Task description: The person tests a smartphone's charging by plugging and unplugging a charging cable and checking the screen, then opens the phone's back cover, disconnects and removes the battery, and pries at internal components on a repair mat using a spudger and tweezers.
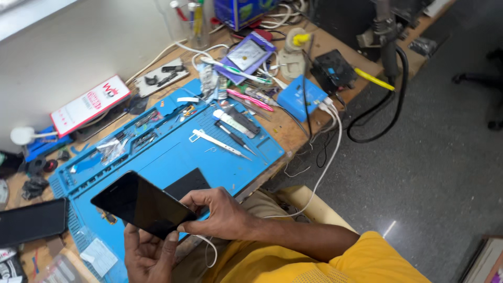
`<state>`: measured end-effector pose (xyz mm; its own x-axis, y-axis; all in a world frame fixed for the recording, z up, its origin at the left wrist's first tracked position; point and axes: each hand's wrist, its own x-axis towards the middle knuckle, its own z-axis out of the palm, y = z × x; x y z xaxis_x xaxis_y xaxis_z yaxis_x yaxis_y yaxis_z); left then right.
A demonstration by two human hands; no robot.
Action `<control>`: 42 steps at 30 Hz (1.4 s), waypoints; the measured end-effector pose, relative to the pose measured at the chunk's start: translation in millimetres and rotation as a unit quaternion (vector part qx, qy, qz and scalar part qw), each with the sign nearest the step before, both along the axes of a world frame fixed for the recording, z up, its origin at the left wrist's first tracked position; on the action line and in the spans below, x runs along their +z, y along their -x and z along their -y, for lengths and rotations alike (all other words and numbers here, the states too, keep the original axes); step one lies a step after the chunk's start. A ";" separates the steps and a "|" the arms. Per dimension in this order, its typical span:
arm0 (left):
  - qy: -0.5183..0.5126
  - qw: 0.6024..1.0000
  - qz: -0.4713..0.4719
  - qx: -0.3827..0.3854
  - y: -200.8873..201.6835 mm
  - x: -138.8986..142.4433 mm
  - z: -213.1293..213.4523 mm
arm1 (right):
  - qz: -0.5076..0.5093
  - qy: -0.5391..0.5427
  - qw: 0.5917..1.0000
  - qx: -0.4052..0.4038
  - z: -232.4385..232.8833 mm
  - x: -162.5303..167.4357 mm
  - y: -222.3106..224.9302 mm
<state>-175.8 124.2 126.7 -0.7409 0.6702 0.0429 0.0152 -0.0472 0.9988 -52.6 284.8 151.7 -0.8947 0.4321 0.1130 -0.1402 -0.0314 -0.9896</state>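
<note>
Holding black phone (141, 204) screen-up over near edge of blue repair mat (173, 157); left hand (149, 254) cupping it underneath, right hand (220, 212) pinching its right end. Tweezers (220, 142) lying beyond on mat, worktop (283, 126) cluttered.

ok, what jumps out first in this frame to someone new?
A black phone with a dark screen, held low in the frame between the left hand underneath and the right hand at its edge. Behind it, a bright blue work mat covers the bench, with tweezers lying on it.
</note>
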 end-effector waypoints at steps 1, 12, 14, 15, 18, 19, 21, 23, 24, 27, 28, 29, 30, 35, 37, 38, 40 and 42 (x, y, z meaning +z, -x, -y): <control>0.002 1.000 -0.004 0.003 -5.7 1.7 -2.5 | 0.000 0.002 1.000 -0.002 -1.3 2.3 -5.9; -0.085 0.995 -0.046 0.021 -93.1 22.2 -27.4 | -0.061 -0.051 0.997 -0.012 -25.4 -5.4 -73.7; -0.091 0.995 -0.039 0.009 -105.9 19.5 -28.9 | -0.080 -0.080 0.993 -0.018 -31.6 -11.0 -84.6; -0.097 0.995 -0.035 0.003 -111.8 16.7 -29.9 | -0.088 -0.084 0.992 -0.020 -34.1 -13.5 -90.1; -0.123 0.991 -0.045 0.011 -130.7 5.8 -28.8 | -0.099 -0.098 0.990 -0.028 -37.8 -18.9 -107.6; -0.128 0.990 -0.053 0.014 -136.7 2.2 -27.1 | -0.094 -0.107 0.989 -0.032 -38.9 -20.1 -114.0; -0.139 0.988 -0.069 0.018 -147.0 -4.3 -25.7 | -0.107 -0.099 0.989 -0.028 -40.8 -21.8 -125.8; -0.161 0.984 -0.076 0.025 -158.1 -8.3 -22.3 | -0.136 -0.065 0.989 -0.009 -38.4 -24.6 -140.5; -0.173 0.981 -0.079 0.028 -164.1 -9.8 -20.6 | -0.115 -0.066 0.991 -0.006 -37.1 -26.7 -147.5; -0.169 0.981 -0.088 0.017 -180.2 -7.9 -12.3 | -0.069 -0.071 0.995 0.000 -29.9 -36.9 -169.1; -0.186 0.978 -0.092 0.010 -185.1 -6.8 -9.9 | -0.062 -0.073 0.995 -0.001 -26.1 -41.8 -176.4; -0.203 0.974 -0.096 0.003 -189.6 -5.7 -8.4 | -0.055 -0.076 0.996 -0.001 -23.0 -47.1 -183.9; -0.220 0.970 -0.100 -0.003 -195.7 -5.0 -6.2 | -0.072 -0.111 0.991 -0.014 -19.6 -52.0 -191.7; -0.158 0.969 -0.189 0.018 -216.8 -1.0 -3.3 | -0.166 -0.233 0.953 -0.102 -4.7 -69.9 -228.3; -0.129 0.976 -0.173 0.025 -231.6 -2.2 4.5 | -0.153 -0.273 0.942 -0.119 3.2 -72.2 -243.7; -0.240 0.961 -0.122 -0.065 -236.2 -2.6 2.6 | -0.125 -0.274 0.945 -0.127 6.5 -71.8 -247.7; -0.301 0.942 -0.075 -0.125 -240.9 -2.1 -1.3 | -0.159 -0.341 0.918 -0.125 12.2 -69.8 -252.9; -0.332 0.925 -0.008 -0.187 -239.7 -1.0 -2.0 | -0.169 -0.314 0.929 -0.097 18.1 -68.7 -255.0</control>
<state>63.9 126.2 125.8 -0.4581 0.7017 0.5457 -0.1114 -0.6544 0.7479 202.4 266.7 83.0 -0.6750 0.3355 0.6571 -0.3886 0.5954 -0.7032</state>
